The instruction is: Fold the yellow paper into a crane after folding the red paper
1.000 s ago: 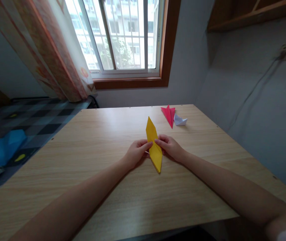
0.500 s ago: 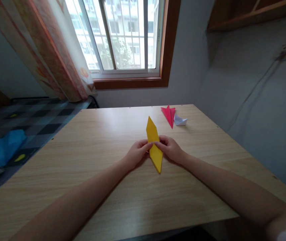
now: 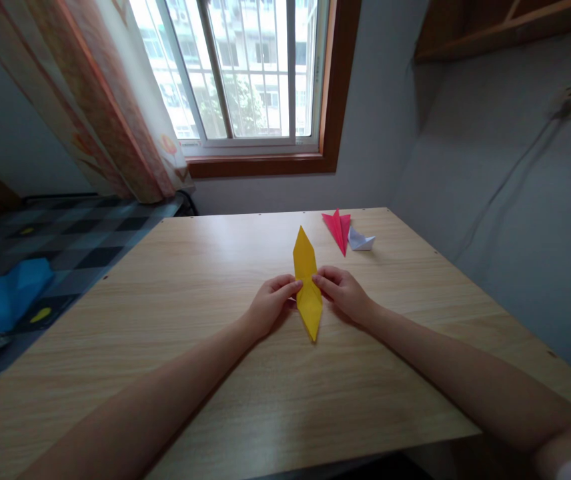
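A long yellow folded paper diamond lies on the wooden table, its points aimed away from me and toward me. My left hand pinches its left edge at the middle. From the other side, my right hand pinches its right edge at the same height. The fingertips of both hands nearly meet across the paper.
A red folded paper piece and a small white folded paper piece lie at the far right of the table. A wall runs close along the right. A bed with a checked cover and a blue cloth stands to the left, a window behind.
The yellow paper has turned slightly, so its far point stands more upright and its near point has shifted left. Both hands stayed on it.
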### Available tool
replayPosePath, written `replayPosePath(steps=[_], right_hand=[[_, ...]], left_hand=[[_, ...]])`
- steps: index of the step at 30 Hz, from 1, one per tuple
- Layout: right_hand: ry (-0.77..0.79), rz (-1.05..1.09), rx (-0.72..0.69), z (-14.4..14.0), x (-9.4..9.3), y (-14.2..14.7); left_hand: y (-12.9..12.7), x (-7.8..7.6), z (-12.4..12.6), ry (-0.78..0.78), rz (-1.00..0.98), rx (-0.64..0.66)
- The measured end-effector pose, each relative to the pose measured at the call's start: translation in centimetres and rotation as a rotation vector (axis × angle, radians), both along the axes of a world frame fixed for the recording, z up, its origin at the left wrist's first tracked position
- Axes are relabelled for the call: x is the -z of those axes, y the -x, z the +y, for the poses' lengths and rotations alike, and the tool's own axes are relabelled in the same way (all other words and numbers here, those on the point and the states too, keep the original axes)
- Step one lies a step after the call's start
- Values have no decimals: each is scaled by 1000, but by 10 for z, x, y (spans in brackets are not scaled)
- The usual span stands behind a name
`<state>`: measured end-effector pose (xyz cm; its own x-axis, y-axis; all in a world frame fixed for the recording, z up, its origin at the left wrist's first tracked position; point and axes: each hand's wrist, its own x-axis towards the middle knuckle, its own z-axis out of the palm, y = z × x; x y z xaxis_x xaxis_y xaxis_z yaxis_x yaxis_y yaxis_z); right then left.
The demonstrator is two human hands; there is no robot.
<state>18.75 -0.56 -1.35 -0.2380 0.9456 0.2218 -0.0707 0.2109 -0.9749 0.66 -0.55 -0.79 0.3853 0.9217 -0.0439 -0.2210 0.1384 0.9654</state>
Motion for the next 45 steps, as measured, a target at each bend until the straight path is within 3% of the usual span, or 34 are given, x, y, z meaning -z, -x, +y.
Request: replayPosePath(steps=[4,10,16,18,23,27,38,45], right_hand=[[51,57,6,1,0,2],[69,121,85,3,-3,1],[-14,132,250,4,-7,-3],[-64,111,261,4,-5,-4],[-223,-18,260,2,2,-5],[-369,-211,227,-4,1,-5],[-455,-377,190,-10,-4,-4],[-445,-409,144,-5,3,-5]], left_hand=[[1,2,1,-52,39,-13],[-1,4,2,-275,155,-55],[4,0,8,-448,256,-332],[6,-1,8,-407,246,-298],[6,6,8,-103,110,-23],[4,14,12,6,33,118],[10,-4,14,121,-23,43],[10,-2,16,163,-63,-7]])
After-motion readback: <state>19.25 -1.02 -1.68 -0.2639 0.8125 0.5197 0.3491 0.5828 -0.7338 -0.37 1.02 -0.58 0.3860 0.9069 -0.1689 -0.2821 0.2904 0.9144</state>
